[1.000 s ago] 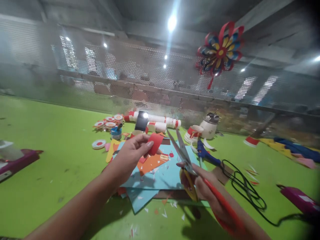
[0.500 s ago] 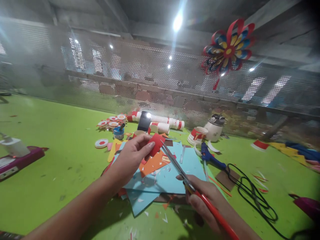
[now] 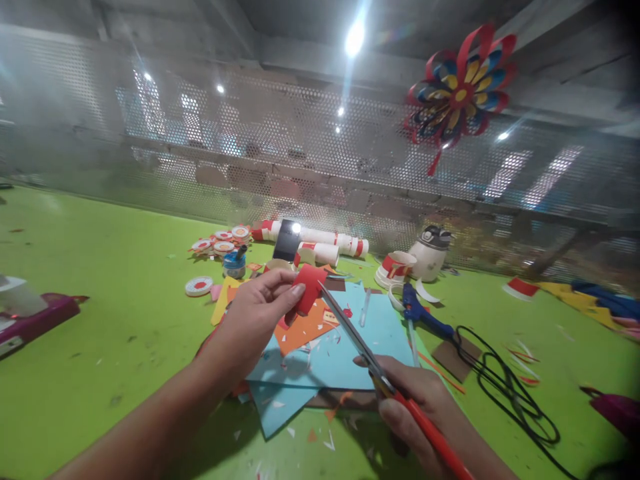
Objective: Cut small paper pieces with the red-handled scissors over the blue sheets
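My left hand (image 3: 253, 319) pinches a small piece of red paper (image 3: 310, 288) above the table. My right hand (image 3: 415, 407) grips red-handled scissors (image 3: 367, 357), and their closed blades point up and left with the tips touching the red paper. Under both hands lies a heap of light blue paper sheets (image 3: 345, 343) and orange paper (image 3: 303, 328) scattered with small cut scraps.
On the green table (image 3: 110, 313) stand white and red paper tubes (image 3: 320, 245), round paper discs (image 3: 220, 245), a small blue glue pot (image 3: 233, 264), a white jar (image 3: 430, 253), a blue glue gun (image 3: 423, 313) with a black cord (image 3: 505, 387), and purple tools (image 3: 33, 320) at the left and right edges. A paper pinwheel (image 3: 460, 93) hangs on the mesh wall.
The scissor blades, wide open a second ago, have closed and swung left onto the red paper. My left hand stays in about the same place.
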The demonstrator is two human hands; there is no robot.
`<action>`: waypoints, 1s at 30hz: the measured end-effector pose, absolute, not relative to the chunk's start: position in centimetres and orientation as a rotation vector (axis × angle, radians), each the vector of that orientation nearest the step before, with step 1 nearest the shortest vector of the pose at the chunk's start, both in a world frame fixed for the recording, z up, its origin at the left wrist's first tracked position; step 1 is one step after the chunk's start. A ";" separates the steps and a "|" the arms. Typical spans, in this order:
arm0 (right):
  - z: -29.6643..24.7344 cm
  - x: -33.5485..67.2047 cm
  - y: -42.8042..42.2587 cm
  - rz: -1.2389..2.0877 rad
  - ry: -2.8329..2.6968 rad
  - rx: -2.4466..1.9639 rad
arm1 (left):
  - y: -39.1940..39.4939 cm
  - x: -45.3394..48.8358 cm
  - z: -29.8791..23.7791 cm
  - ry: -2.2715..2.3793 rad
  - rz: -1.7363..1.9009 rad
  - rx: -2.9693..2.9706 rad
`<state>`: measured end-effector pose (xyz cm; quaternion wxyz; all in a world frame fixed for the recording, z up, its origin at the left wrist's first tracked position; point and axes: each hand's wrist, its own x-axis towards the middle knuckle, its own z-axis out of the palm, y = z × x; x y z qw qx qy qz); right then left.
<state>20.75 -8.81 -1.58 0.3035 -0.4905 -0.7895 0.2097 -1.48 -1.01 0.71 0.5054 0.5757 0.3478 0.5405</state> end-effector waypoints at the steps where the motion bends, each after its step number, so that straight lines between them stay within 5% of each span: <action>1: -1.6 20.8 -8.8 0.547 -2.102 -1.278 | -1.0 -1.5 0.7 0.819 1.304 1.387; 30: 0.7 21.1 -9.0 0.551 -2.177 -1.254 | -0.6 -2.2 0.8 0.779 1.151 1.461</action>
